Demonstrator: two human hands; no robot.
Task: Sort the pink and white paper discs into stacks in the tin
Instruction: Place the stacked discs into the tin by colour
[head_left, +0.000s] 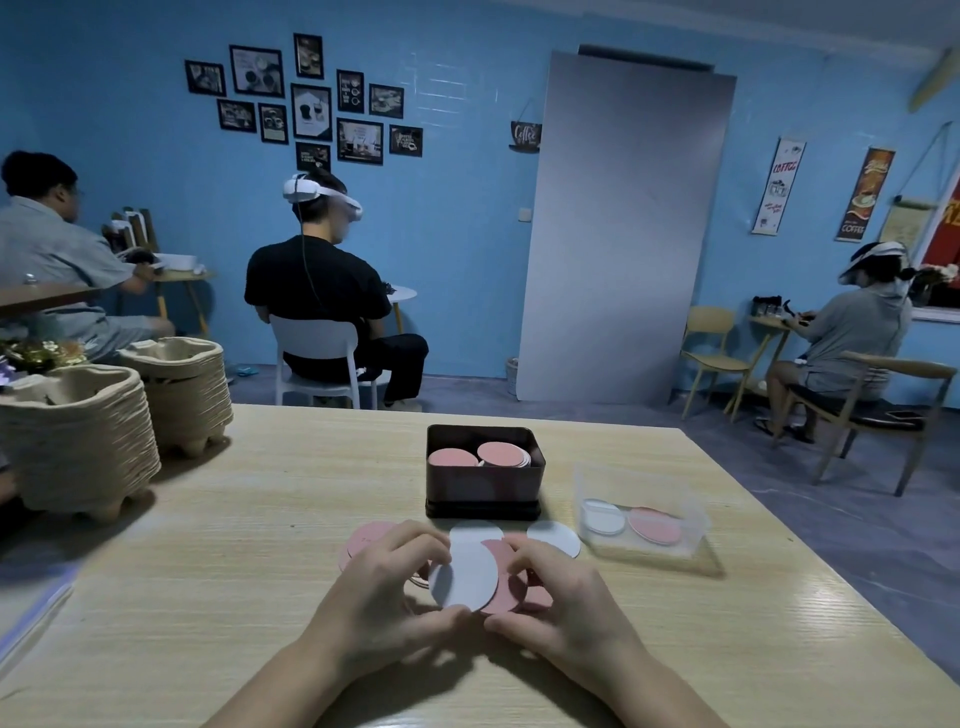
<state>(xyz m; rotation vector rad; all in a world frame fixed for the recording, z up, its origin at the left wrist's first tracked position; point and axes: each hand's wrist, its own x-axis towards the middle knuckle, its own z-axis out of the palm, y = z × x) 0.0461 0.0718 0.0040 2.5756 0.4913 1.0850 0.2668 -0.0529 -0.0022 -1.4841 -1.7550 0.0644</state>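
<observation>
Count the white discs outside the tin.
4. One white disc gripped in the left hand; a second just behind it; a third to the right on the table; a fourth in the clear box. Others may be hidden.

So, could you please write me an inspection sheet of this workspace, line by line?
Surface: pale wooden table.
Job's things: dark tin holds two pink-topped stacks; loose discs, pink and white, lie in front of it.
Clutter: clear box with two more discs; two piles of pulp trays.
Hands: left hand pinches a white disc; right hand pinches a pink disc behind it.
Cables: nothing seen on the table.
Surroundings: blue walls, framed pictures, three seated people.
</observation>
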